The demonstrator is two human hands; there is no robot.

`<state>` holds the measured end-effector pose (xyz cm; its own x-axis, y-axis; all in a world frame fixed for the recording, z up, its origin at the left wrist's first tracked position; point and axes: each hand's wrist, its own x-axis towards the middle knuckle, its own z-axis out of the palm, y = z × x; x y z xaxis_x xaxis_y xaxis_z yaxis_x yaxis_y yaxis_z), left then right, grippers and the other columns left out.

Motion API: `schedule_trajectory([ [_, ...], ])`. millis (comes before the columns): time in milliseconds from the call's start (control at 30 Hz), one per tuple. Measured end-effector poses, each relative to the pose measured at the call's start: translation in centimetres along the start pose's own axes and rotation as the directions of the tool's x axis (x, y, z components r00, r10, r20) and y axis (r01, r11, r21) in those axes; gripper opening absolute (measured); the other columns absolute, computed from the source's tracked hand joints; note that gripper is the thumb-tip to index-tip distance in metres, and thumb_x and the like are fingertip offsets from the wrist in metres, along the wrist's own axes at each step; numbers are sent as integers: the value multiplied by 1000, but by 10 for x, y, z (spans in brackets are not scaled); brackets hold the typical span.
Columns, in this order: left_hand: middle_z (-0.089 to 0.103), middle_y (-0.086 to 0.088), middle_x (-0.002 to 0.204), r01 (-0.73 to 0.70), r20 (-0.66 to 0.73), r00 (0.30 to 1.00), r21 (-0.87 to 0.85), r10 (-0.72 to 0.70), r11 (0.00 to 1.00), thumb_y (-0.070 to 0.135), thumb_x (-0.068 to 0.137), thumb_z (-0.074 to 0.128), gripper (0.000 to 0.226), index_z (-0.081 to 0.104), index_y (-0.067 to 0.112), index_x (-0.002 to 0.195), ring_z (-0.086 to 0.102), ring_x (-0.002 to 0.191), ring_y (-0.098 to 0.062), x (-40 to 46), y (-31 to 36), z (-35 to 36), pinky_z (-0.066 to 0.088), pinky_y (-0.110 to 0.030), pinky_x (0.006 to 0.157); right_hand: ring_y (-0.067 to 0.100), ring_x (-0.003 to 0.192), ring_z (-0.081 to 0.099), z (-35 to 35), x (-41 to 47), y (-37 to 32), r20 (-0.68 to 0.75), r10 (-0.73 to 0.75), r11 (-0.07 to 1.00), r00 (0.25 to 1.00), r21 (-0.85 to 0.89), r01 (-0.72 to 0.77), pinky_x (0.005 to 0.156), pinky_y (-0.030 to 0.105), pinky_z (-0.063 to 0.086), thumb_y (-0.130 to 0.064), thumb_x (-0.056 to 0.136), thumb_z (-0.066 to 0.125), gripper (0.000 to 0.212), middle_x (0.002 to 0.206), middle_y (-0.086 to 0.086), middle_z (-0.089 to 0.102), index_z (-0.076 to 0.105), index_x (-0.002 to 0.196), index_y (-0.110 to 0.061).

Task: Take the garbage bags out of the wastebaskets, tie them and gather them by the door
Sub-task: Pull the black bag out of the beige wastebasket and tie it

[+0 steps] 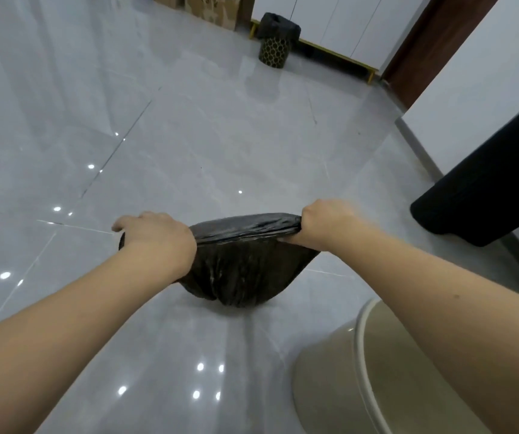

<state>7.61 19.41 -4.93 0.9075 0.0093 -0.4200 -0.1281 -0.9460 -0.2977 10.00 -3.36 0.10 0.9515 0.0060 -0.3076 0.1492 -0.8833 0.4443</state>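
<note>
A black garbage bag [242, 270] rests on the grey tiled floor in front of me, its top stretched flat between my hands. My left hand [155, 236] grips the left end of the bag's mouth. My right hand [327, 223] grips the right end. A beige wastebasket [339, 377] with no bag in it stands at the lower right, partly behind my right forearm. Far back stands a second wastebasket [274, 51], dark with a gold honeycomb pattern, lined with a black bag [278, 25].
A black cloth-covered shape [483, 195] juts in from the right by the white wall. A brown door frame [433, 42] rises at the upper right beside a white cabinet on yellow legs [330, 20]. Cardboard boxes [208, 7] stand at the back.
</note>
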Motion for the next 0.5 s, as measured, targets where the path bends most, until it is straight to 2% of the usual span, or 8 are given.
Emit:
schedule_trajectory([
  [100, 57, -13, 126, 9, 218, 975, -201, 35, 980, 10, 88, 46, 43, 49, 6, 131, 57, 115, -35, 13, 10, 59, 47, -43, 94, 25, 88, 64, 40, -9, -35, 348, 47, 998, 936, 32, -62, 78, 32, 49, -72, 79, 51, 55, 87, 0, 56, 58, 98, -20],
  [133, 62, -12, 116, -16, 292, 953, -223, 82, 975, 9, 90, 44, 38, 51, 5, 127, 60, 111, -32, 11, 13, 74, 48, -36, 89, 24, 86, 66, 50, -12, -46, 504, 48, 989, 862, 98, -112, 78, 32, 49, -65, 82, 55, 50, 91, 1, 59, 58, 99, -18],
  [200, 60, -4, 84, -69, 458, 876, -199, 155, 978, 9, 88, 45, 26, 57, 12, 112, 65, 92, -24, 6, 19, 101, 45, -29, 76, 20, 62, 59, 72, -17, -64, 749, -25, 958, 662, 207, -197, 67, 29, 46, -55, 88, 56, 45, 81, 3, 60, 56, 83, -10],
  [300, 49, 1, 63, -119, 655, 746, -50, 123, 992, 16, 71, 51, 7, 57, 16, 74, 51, 62, -18, -5, 18, 110, 42, -28, 73, 15, 41, 33, 101, -25, -74, 886, -185, 860, 426, 356, -367, 51, 25, 32, -45, 93, 54, 44, 50, 0, 44, 62, 75, -6],
  [333, 50, 1, 63, -119, 697, 707, -48, 119, 992, 24, 71, 55, 8, 55, 16, 68, 50, 61, -18, -11, 17, 104, 43, -28, 75, 13, 38, 28, 105, -29, -74, 882, -248, 767, 400, 431, -476, 48, 23, 28, -41, 93, 55, 39, 44, -2, 36, 64, 76, -7],
  [400, 55, -2, 69, -107, 774, 623, -61, 115, 992, 40, 83, 61, 26, 59, 16, 74, 60, 76, -22, -22, 17, 84, 46, -30, 85, 11, 37, 25, 106, -29, -67, 816, -352, 533, 458, 577, -618, 43, 21, 25, -33, 92, 58, 31, 42, -4, 29, 60, 69, -12],
  [467, 62, -4, 82, -168, 785, 601, -58, 149, 984, 39, 92, 59, 33, 63, 11, 109, 61, 108, -25, -25, 18, 65, 44, -31, 97, 11, 38, 22, 98, -21, -55, 739, -410, 339, 535, 668, -663, 40, 20, 23, -28, 90, 58, 32, 43, -5, 26, 54, 60, -15],
  [500, 64, -4, 88, -209, 779, 603, -50, 169, 977, 36, 95, 56, 38, 60, 8, 122, 58, 115, -25, -24, 19, 58, 43, -31, 101, 11, 38, 20, 90, -17, -48, 696, -428, 241, 577, 703, -669, 39, 20, 22, -26, 87, 58, 33, 44, -5, 25, 51, 57, -16],
])
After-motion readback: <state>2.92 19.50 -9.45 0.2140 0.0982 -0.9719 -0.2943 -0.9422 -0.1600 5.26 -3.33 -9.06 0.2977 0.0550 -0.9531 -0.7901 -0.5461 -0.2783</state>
